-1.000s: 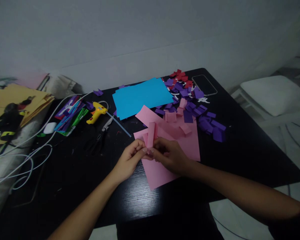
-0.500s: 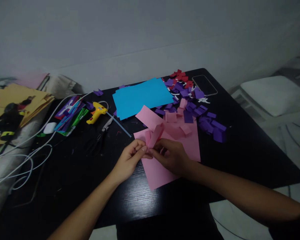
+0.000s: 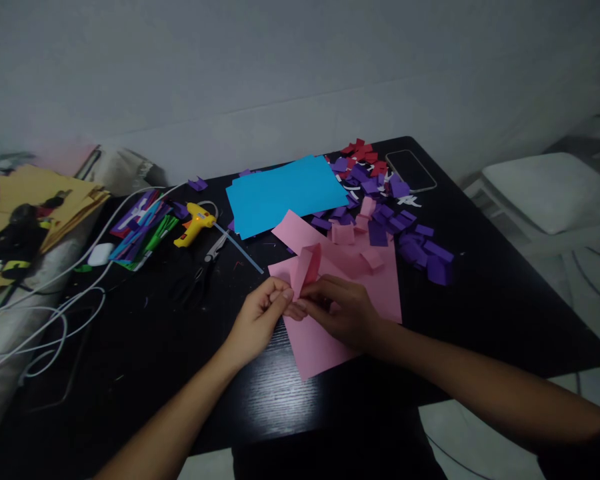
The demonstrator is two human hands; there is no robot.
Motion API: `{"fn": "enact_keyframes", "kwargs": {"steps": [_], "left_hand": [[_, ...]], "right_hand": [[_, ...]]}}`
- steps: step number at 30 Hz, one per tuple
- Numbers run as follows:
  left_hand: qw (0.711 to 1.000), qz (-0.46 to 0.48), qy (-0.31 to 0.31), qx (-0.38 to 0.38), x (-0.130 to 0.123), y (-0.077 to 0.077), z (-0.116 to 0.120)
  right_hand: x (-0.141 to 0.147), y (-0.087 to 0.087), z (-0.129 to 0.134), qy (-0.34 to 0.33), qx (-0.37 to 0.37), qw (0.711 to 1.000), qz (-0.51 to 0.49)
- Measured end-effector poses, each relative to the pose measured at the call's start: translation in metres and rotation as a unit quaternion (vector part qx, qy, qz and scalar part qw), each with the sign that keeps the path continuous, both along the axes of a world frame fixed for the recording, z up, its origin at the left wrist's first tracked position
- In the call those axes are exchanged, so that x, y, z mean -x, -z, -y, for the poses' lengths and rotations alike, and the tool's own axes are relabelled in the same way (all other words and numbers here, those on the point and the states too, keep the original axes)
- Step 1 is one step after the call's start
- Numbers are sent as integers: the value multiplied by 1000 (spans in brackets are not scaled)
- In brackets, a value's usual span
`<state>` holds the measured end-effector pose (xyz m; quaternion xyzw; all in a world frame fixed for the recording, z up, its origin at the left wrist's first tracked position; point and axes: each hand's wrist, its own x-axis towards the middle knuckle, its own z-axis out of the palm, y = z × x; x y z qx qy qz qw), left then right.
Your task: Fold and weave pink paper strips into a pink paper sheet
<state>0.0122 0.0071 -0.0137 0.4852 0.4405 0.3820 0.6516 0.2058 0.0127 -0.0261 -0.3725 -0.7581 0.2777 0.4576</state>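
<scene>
No readable text, label, brand, number or sign shows on anything in view.

On the black worktop [image 3: 490, 320], a yellow glue gun [image 3: 195, 225] lies on its side, a long translucent glue stick [image 3: 240, 250] reaching from it over the scissors with dark handles [image 3: 215, 249]. A small, rounded white case [image 3: 101, 255] sits beside a bundle of multicoloured strips [image 3: 143, 230], near a looping white cable [image 3: 63, 328]. At the far right corner lies a dark, flat phone [image 3: 411, 170] with a pale rim, close to small red paper pieces [image 3: 367, 157]. A white-seated stool [image 3: 547, 190] stands right of the worktop, and tan paper sheets [image 3: 55, 200] are stacked at far left.
</scene>
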Motion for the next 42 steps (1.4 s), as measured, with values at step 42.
{"fn": "enact_keyframes", "kwargs": {"steps": [42], "left_hand": [[995, -91, -13, -47, 6, 1, -1]], "right_hand": [[2, 5, 1, 10, 37, 999, -18]]}}
